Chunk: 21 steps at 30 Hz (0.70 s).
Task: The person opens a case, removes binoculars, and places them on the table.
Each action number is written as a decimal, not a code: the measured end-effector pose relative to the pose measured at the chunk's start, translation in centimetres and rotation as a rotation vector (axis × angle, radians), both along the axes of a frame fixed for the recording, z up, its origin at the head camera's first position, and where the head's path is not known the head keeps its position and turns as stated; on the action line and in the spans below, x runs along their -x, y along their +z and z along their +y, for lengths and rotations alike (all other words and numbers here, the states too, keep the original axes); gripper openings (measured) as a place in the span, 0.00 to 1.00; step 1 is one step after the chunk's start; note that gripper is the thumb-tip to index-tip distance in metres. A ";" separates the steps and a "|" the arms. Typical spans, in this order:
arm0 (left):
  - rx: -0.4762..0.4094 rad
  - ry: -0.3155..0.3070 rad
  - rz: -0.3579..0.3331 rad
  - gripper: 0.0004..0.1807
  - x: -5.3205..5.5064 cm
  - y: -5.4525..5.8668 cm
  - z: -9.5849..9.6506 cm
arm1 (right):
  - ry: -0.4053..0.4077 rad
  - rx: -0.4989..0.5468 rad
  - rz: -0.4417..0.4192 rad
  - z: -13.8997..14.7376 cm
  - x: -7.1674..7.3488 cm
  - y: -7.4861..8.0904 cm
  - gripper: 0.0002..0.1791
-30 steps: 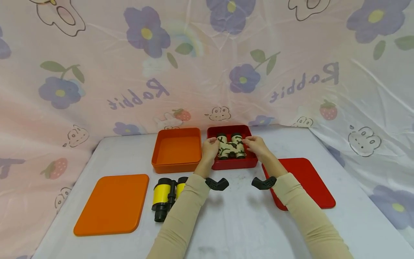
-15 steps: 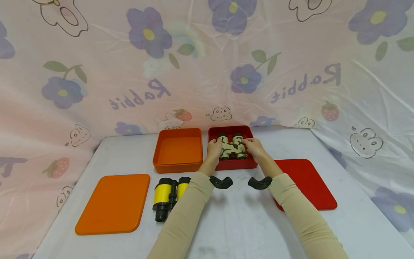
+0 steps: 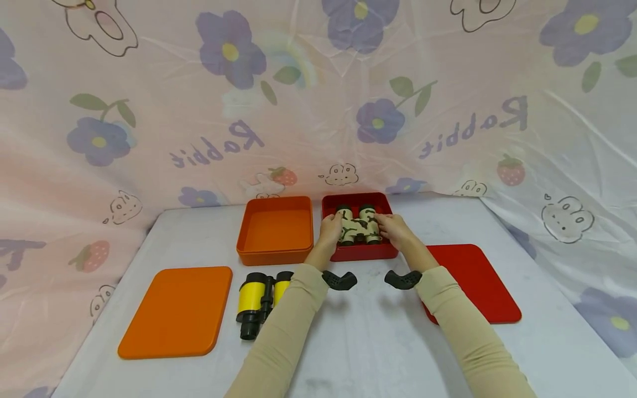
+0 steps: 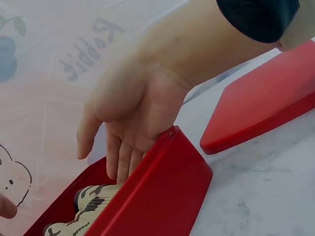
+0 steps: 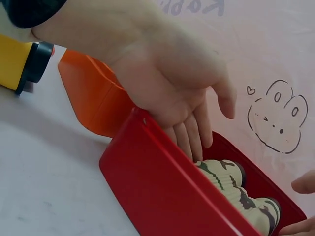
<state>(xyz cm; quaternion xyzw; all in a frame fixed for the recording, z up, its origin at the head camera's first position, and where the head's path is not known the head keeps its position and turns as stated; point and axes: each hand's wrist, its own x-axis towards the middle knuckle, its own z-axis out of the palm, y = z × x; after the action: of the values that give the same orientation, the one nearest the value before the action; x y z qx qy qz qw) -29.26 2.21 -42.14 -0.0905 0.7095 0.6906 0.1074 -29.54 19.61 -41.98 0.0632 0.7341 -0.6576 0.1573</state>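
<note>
Camouflage-patterned binoculars (image 3: 357,225) lie inside the red box (image 3: 364,254) at the back of the table. My left hand (image 3: 329,231) is at their left side, its fingers reaching down over the box wall. In the right wrist view, the fingers of that left hand (image 5: 172,83) look fairly straight against the binoculars (image 5: 229,182), with the thumb held apart. On the other side my right hand (image 3: 395,228) mirrors it. The left wrist view shows the right hand (image 4: 142,103) with straight fingers dipping beside the binoculars (image 4: 93,204). The fingertips are partly hidden by the box wall.
An orange box (image 3: 276,224) without its lid stands left of the red box. Yellow-and-black binoculars (image 3: 251,298) lie near my left sleeve, partly covered by it. An orange lid (image 3: 176,312) lies flat at left, a red lid (image 3: 473,282) at right, partly under my right arm.
Both hands have moved inward, closer to the sides of the camouflage binoculars. Over the last half second they have hardly moved, and the binoculars stay in the red box.
</note>
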 end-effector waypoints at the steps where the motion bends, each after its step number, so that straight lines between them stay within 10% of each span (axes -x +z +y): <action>1: 0.004 -0.005 -0.007 0.32 0.0 0.0 0.0 | 0.005 0.001 -0.004 0.0 0.0 0.0 0.34; 13: 0.052 -0.024 -0.028 0.32 0.8 -0.8 0.0 | 0.031 -0.013 -0.042 0.0 0.3 -0.1 0.34; 18: 0.146 -0.027 -0.004 0.30 6.3 -6.8 0.8 | 0.035 -0.016 -0.051 0.0 0.3 -0.1 0.34; 21: 0.154 -0.027 -0.015 0.27 7.2 -7.5 1.0 | 0.041 -0.019 -0.055 0.1 0.4 0.0 0.34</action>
<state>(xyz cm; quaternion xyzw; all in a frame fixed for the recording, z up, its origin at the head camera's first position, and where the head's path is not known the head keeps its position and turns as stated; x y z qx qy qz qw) -36.42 3.19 -49.67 -0.0940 0.7610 0.6316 0.1149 -29.89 19.67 -42.02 0.0675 0.7367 -0.6454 0.1901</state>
